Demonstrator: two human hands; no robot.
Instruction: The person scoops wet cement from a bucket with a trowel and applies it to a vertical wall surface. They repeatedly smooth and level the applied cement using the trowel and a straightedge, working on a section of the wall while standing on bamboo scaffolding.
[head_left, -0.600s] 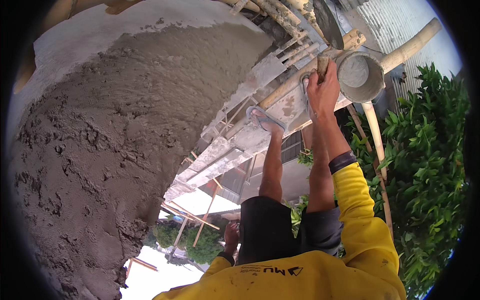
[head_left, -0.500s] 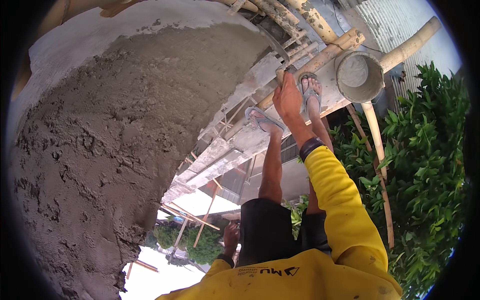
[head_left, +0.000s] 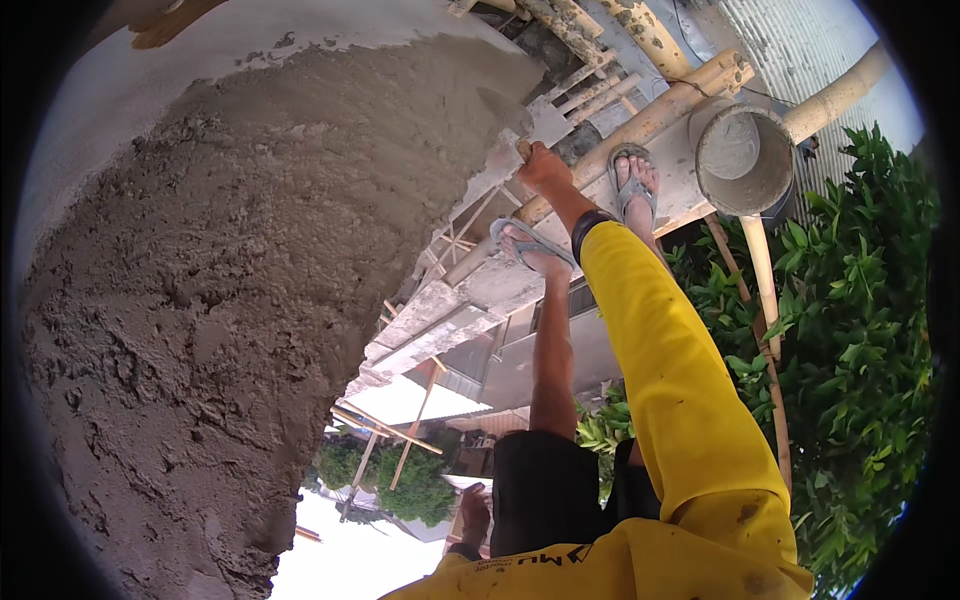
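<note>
Right hand [head_left: 545,170] first: I have it stretched far out in its yellow sleeve [head_left: 670,370], fingers closed around the handle of a trowel [head_left: 520,125], whose flat blade lies against the lower edge of the wet plaster [head_left: 250,300]. So the tool sits just beyond the hand, touching the wall, while the plaster itself spreads away to the left and near side and fills most of my view.

As I judge it, the coating is well along. A thick, rough grey layer covers the broad face of the wall, but it is lumpy and unsmoothed, and a bare pale strip [head_left: 150,110] shows along its far left border. Spreading at the edge where the blade rests and levelling the whole face look like what remains.

Left hand [head_left: 473,510] hangs low by my dark shorts, well apart from the wall; I cannot tell whether it is spread or curled.

To the right of the working hand, my feet in sandals [head_left: 632,185] stand on bamboo scaffolding [head_left: 660,105], with a round bucket [head_left: 745,160] holding grey mix just beside them and green bushes [head_left: 850,330] further right.
</note>
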